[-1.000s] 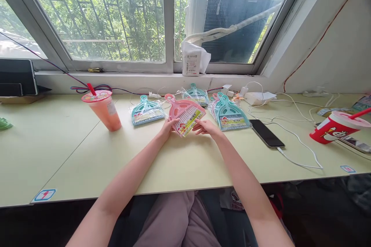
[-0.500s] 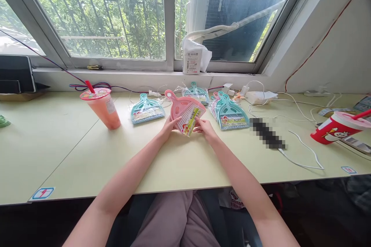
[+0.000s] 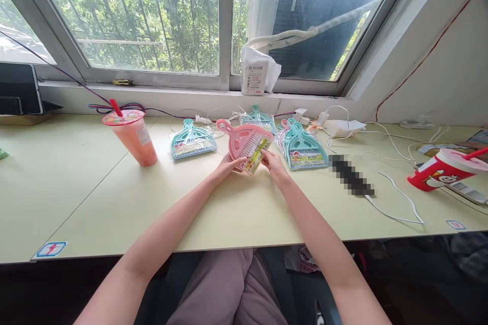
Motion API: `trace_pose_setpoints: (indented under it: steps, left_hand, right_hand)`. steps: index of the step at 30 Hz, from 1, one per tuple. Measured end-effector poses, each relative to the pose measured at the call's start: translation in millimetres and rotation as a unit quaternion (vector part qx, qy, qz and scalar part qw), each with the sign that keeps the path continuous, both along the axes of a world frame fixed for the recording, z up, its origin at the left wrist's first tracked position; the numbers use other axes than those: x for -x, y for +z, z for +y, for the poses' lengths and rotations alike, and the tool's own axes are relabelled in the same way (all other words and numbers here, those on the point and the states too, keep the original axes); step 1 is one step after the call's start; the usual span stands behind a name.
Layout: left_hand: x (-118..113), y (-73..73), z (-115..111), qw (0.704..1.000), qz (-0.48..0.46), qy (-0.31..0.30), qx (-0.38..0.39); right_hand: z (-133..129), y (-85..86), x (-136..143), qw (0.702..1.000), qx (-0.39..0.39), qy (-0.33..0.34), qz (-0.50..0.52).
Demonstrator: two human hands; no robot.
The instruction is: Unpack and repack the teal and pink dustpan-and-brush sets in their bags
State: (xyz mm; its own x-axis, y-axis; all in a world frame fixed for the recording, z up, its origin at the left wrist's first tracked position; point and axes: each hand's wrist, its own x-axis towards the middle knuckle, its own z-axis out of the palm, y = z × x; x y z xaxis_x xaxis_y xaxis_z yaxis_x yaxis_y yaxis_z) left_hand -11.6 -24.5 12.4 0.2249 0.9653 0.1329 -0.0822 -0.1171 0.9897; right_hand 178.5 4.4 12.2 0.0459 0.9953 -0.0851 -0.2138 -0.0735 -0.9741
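A pink dustpan and brush set (image 3: 241, 138) is held up, tilted, above the table in front of me. My left hand (image 3: 229, 165) grips its lower left side. My right hand (image 3: 273, 163) pinches the printed card (image 3: 254, 158) that lies across the bristles at the lower right. Left of it lies a wrapped teal dustpan set (image 3: 191, 140), and behind it another wrapped teal set (image 3: 257, 119). To the right, a stack of teal and pink sets (image 3: 304, 143) in clear wrap rests on the table.
A drink cup with a red straw (image 3: 134, 138) stands on the left of the table (image 3: 91, 213). On the right are a red cup (image 3: 438, 170), white cables (image 3: 400, 221) and a blurred-out dark object (image 3: 353, 175). A tissue pack (image 3: 254, 76) stands on the window sill.
The card has shifted slightly up and right with my right hand, while the pink set leans a little more to the right. The view has shifted slightly.
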Motion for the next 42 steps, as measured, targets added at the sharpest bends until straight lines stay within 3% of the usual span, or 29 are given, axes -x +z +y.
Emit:
trace_pose_setpoints:
  steps: [4,9,14,22,24,28,30,32,35,39,42]
  left_hand:
    - [-1,-2.0,2,1.000,0.004,0.003,-0.003]
    - [0,-3.3,4,1.000,0.016,-0.005,0.010]
    - [-2,-0.2,0,0.999,-0.007,-0.009,0.039]
    - [-4,-0.5,-2,0.997,-0.055,-0.030,0.039]
    - [-2,0.2,-2,0.996,-0.034,-0.057,0.051]
    - [-2,0.5,-4,0.980,0.049,-0.174,0.079]
    - [-4,0.6,-3,0.976,0.040,-0.195,0.085]
    - [-6,1.6,-2,0.985,-0.013,-0.154,0.081]
    - [-7,4.9,1,0.991,-0.118,-0.033,0.051]
    - [-12,3.5,2,0.969,-0.231,0.084,0.020]
    - [-23,-4.9,-1,0.949,-0.271,0.137,0.082]
  right_hand:
    - [0,-2.1,-3,1.000,-0.008,-0.015,-0.022]
    - [-1,-2.2,1,0.997,-0.052,-0.027,0.060]
    - [0,-1.8,5,0.997,-0.036,-0.017,0.071]
    - [-3,-7.4,12,0.994,-0.050,-0.053,0.086]
    - [-5,-7.0,13,0.992,-0.065,-0.056,0.096]
    - [-9,-1.4,15,0.989,-0.095,-0.077,0.084]
    - [-11,1.9,15,0.988,-0.110,-0.083,0.075]
    - [-13,3.5,15,0.986,-0.121,-0.085,0.078]
    - [-14,1.7,17,0.985,-0.129,-0.083,0.080]
    - [-18,-5.3,29,0.989,-0.107,-0.083,0.063]
    - [-22,-9.4,39,0.990,-0.075,-0.087,0.081]
